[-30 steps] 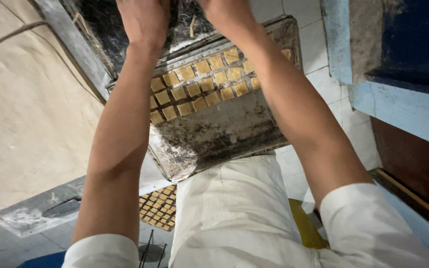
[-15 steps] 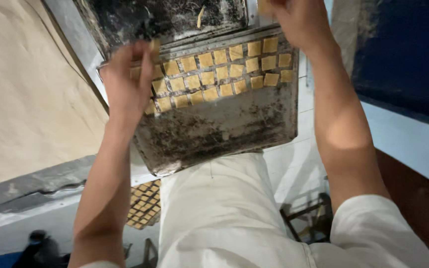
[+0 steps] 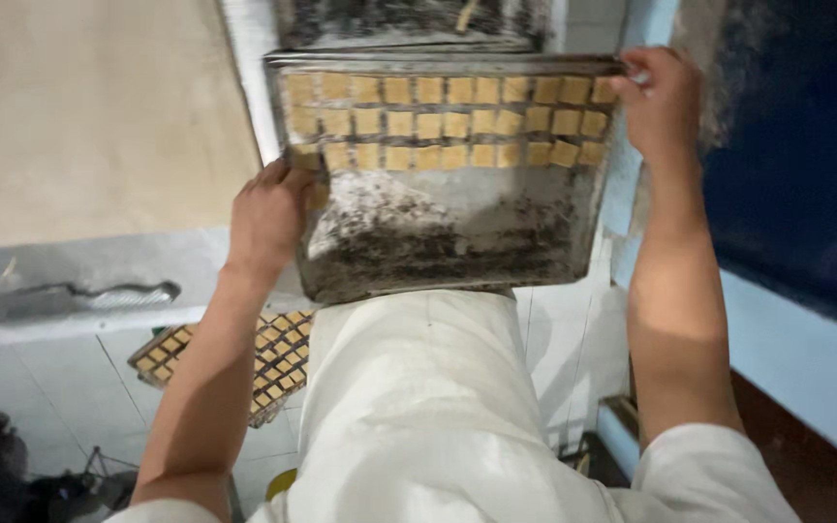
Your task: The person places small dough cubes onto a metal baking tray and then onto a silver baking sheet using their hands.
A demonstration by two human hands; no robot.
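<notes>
A worn, blackened metal baking tray (image 3: 438, 242) is held out in front of my white apron. Three rows of small yellow dough squares (image 3: 443, 121) fill its far half; the near half is bare and crusted. My left hand (image 3: 268, 218) grips the tray's left edge beside the nearest row. My right hand (image 3: 661, 102) grips the far right corner. Another dirty tray (image 3: 409, 21) lies just beyond it.
A pale work counter (image 3: 79, 116) spreads to the left, with a long knife (image 3: 70, 298) on its white ledge. A second tray of dough squares (image 3: 273, 363) sits lower down under my left arm. A dark blue wall panel (image 3: 796, 165) stands at the right.
The tray has turned squarer to me and come closer. My left hand slid down its left edge; my right hand moved from the far edge to the right corner.
</notes>
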